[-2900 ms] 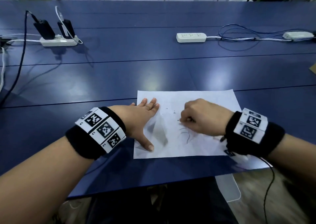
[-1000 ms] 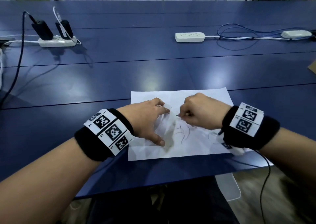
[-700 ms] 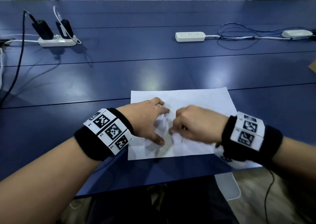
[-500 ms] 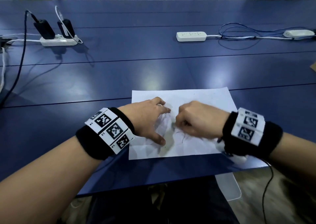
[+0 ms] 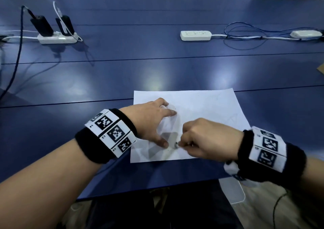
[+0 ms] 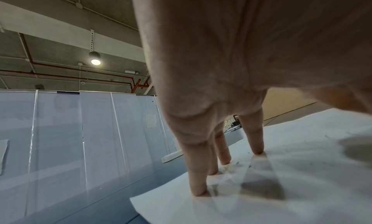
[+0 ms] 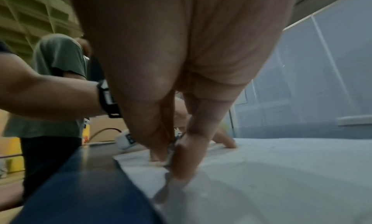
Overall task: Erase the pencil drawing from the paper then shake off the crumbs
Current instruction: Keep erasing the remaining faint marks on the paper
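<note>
A white sheet of paper (image 5: pixel 201 104) lies on the blue table (image 5: pixel 157 67) near its front edge. My left hand (image 5: pixel 157 123) presses down on the sheet's left part with spread fingertips (image 6: pixel 201 186), thumb near the front edge. My right hand (image 5: pixel 180 143) pinches a small eraser (image 5: pixel 175 144) whose tip touches the paper just right of my left thumb. Faint pencil marks (image 5: pixel 232 119) show on the right part of the sheet. Most of the drawing area is hidden under my right hand. The right wrist view is blurred; the fingers (image 7: pixel 187 157) point down at the paper (image 7: pixel 281 171).
Far left stands a white power strip (image 5: pixel 57 39) with two black plugs. Another strip (image 5: pixel 195 35), looped blue cables (image 5: pixel 245 36) and a white adapter (image 5: pixel 306 34) lie far right. A person in a green shirt (image 7: pixel 56 84) stands off to the left.
My right hand has rubbed back and forth and now sits lower, close to my left thumb. My left hand went from flat to pressing on fingertips and has stayed there.
</note>
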Available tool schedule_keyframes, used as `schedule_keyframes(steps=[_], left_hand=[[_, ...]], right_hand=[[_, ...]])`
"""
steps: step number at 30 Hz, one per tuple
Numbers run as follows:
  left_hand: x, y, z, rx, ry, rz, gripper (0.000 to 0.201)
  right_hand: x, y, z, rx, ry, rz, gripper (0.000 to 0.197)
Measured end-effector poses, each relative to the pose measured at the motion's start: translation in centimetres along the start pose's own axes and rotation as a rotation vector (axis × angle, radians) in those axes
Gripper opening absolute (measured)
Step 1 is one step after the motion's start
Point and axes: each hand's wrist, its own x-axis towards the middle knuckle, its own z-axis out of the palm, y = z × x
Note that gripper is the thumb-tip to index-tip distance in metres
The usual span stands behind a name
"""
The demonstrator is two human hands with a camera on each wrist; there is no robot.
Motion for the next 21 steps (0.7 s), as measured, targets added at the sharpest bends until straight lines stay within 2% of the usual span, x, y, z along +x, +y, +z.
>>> schedule_keyframes(steps=[1,4,6,8,11,13,16,18,21], left_hand=[[0.0,0.1,-0.1,0.001,-0.009,0.000,0.104],[0.0,0.4,-0.4,0.022,-0.017,-0.001,0.101],[0.1,0.6,-0.5,0.032,-0.022,-0.005,0.101],[0.1,0.6,-0.5,0.029,-0.020,-0.007,0.102],[0.1,0.5,-0.4,0.023,-0.020,-0.013,0.102],[0.1,0.5,-0.5,0.023,-0.023,-0.012,0.102],[0.0,0.7,-0.6,0.028,-0.019,-0.011,0.102],[0.0,0.7,-0.5,0.033,-0.022,-0.010,0.102],[0.0,0.6,-0.5,0.024,-0.011,-0.013,0.103]], right_hand=[[0.0,-0.1,0.1,0.003,-0.015,0.006,0.016],[1.9,1.9,-0.9,-0.065,0.137,0.112,0.016],[2.9,3.3,-1.5,-0.058,0.182,0.182,0.014],[2.6,3.1,-1.3,-0.049,0.162,0.135,0.012],[0.2,0.8,-0.1,0.018,0.013,-0.006,0.008],[-0.3,0.3,0.1,0.024,-0.052,-0.015,0.010],[1.8,2.9,-1.3,-0.075,0.091,0.117,0.013],[2.5,4.5,-2.1,-0.055,0.132,0.194,0.014],[1.7,3.2,-1.3,-0.079,0.094,0.074,0.013]])
